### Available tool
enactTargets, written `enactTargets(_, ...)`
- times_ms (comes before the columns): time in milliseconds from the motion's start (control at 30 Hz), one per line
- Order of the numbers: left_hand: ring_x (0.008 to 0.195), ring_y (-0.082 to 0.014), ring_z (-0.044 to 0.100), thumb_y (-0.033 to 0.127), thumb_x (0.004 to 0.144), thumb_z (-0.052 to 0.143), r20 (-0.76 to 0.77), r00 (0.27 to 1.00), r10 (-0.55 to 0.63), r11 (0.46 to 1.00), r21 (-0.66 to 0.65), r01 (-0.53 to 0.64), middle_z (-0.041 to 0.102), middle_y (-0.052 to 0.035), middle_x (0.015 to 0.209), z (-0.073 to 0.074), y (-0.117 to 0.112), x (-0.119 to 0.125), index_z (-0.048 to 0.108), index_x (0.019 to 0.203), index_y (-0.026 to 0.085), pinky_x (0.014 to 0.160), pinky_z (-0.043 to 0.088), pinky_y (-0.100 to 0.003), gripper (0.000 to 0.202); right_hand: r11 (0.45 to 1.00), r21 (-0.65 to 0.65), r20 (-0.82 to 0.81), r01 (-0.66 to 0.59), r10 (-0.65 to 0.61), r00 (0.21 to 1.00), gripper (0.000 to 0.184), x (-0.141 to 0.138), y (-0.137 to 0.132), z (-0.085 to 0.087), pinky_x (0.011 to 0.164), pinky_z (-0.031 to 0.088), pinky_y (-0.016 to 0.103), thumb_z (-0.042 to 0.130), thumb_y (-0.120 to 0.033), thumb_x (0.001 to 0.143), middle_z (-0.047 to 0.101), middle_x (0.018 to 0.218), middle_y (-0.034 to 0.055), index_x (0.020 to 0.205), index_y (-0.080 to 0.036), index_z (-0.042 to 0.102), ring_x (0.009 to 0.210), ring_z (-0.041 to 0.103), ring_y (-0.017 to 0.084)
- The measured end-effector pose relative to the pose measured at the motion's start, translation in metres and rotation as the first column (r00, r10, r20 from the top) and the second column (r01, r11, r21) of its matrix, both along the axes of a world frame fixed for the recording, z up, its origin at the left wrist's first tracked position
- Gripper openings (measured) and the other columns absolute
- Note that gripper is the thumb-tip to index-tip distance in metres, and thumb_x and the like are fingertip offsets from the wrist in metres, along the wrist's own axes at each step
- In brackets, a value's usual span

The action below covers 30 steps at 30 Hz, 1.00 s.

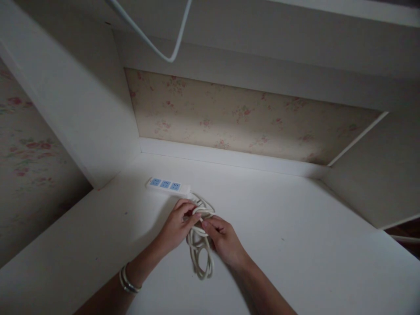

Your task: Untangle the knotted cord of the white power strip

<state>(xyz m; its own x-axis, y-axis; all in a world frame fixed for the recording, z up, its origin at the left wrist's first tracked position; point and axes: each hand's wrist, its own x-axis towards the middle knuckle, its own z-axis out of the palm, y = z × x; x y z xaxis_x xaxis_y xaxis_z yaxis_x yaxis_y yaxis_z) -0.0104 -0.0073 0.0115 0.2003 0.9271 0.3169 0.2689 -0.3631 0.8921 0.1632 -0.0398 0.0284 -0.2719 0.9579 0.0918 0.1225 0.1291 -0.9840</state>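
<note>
A white power strip with three blue socket panels lies on the white desktop. Its cream-white cord is gathered into a looped bundle just right of and nearer than the strip. My left hand pinches the middle of the bundle between thumb and fingers. From the other side, my right hand grips a piece of the same cord, its thumb close to the left thumb. Loops hang toward me below both hands. The parts of the cord inside the fingers are hidden.
White side panels stand at left and right, with a low back ledge under floral wallpaper. Overhead, a shelf spans the desk, and a pale cable hangs in a bend at the upper left.
</note>
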Motion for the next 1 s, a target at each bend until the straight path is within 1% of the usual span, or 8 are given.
enactTargets(67,0.092,-0.0177,0.058,0.035,0.086,0.058,-0.01,1.0,0.029,0.999,0.022,-0.029,0.055,-0.0079,0.103,0.0,0.0,0.001,0.064,0.092,0.018,0.08,0.051,-0.028,0.02,0.997,0.065,0.0,0.029,-0.029,1.0,0.034,0.0,0.001,-0.002,0.068,0.039,0.026,0.053,-0.045,0.09,0.059,0.078,0.002,0.075,-0.019,0.071,0.073,0.05,0.015)
enactTargets(167,0.093,-0.0182,0.058,0.037,0.087,0.056,-0.016,0.997,0.078,0.996,0.032,-0.077,0.055,-0.0083,0.105,-0.002,0.001,0.002,0.064,0.094,0.019,0.081,0.052,-0.029,0.021,0.996,0.064,-0.033,0.063,-0.061,0.998,0.03,-0.001,0.004,-0.007,0.072,0.04,0.027,0.054,-0.043,0.091,0.061,0.082,0.0025,0.078,-0.021,0.07,0.079,0.053,0.017)
enactTargets(333,0.093,-0.0199,0.058,0.037,0.089,0.053,-0.047,0.988,0.145,0.989,0.044,-0.143,0.06,-0.0071,0.097,-0.005,0.004,0.001,0.063,0.096,0.019,0.083,0.049,-0.031,0.023,0.996,0.051,-0.039,0.077,-0.075,0.996,0.03,-0.002,0.005,-0.01,0.067,0.039,0.026,0.053,-0.042,0.091,0.055,0.078,0.0012,0.077,-0.02,0.069,0.073,0.051,0.015)
enactTargets(400,0.091,-0.0202,0.059,0.038,0.089,0.052,-0.039,0.984,0.172,0.985,0.023,-0.171,0.062,-0.0069,0.095,-0.006,0.005,0.001,0.063,0.095,0.018,0.081,0.047,-0.031,0.024,0.996,0.053,-0.035,0.069,-0.067,0.997,0.03,-0.002,0.004,-0.009,0.066,0.039,0.025,0.053,-0.042,0.091,0.054,0.079,0.0015,0.077,-0.02,0.069,0.073,0.05,0.015)
enactTargets(600,0.087,-0.0208,0.061,0.046,0.09,0.048,0.023,0.973,0.229,0.969,-0.104,-0.225,0.066,-0.0064,0.093,-0.011,0.009,0.003,0.062,0.096,0.018,0.077,0.046,-0.03,0.032,0.993,0.115,-0.008,0.038,-0.037,0.999,0.029,0.0,0.004,-0.007,0.069,0.039,0.026,0.054,-0.039,0.092,0.056,0.079,0.0021,0.077,-0.019,0.069,0.074,0.05,0.015)
enactTargets(800,0.077,-0.019,0.061,0.052,0.088,0.05,0.157,0.961,0.228,0.956,-0.224,-0.19,0.067,-0.0043,0.084,-0.015,0.016,0.0,0.063,0.091,0.018,0.07,0.045,-0.027,0.037,0.988,0.152,0.023,0.02,-0.023,0.999,0.03,-0.001,0.002,-0.004,0.066,0.037,0.025,0.054,-0.039,0.092,0.051,0.074,0.0006,0.075,-0.019,0.068,0.072,0.048,0.013)
enactTargets(900,0.075,-0.0178,0.061,0.052,0.085,0.054,0.234,0.948,0.214,0.95,-0.275,-0.147,0.066,-0.0036,0.081,-0.013,0.016,0.001,0.063,0.089,0.017,0.068,0.045,-0.026,0.037,0.988,0.156,0.028,0.007,-0.012,1.0,0.032,-0.001,0.002,-0.003,0.066,0.037,0.025,0.054,-0.04,0.092,0.049,0.073,0.0003,0.071,-0.018,0.067,0.071,0.048,0.013)
enactTargets(1000,0.073,-0.0172,0.06,0.051,0.083,0.057,0.312,0.925,0.216,0.945,-0.307,-0.117,0.065,-0.0035,0.079,-0.007,0.013,0.003,0.063,0.087,0.016,0.066,0.045,-0.026,0.036,0.994,0.104,-0.028,-0.015,0.018,0.999,0.032,-0.001,0.003,-0.005,0.062,0.036,0.025,0.056,-0.042,0.09,0.05,0.075,0.0008,0.074,-0.018,0.069,0.069,0.047,0.013)
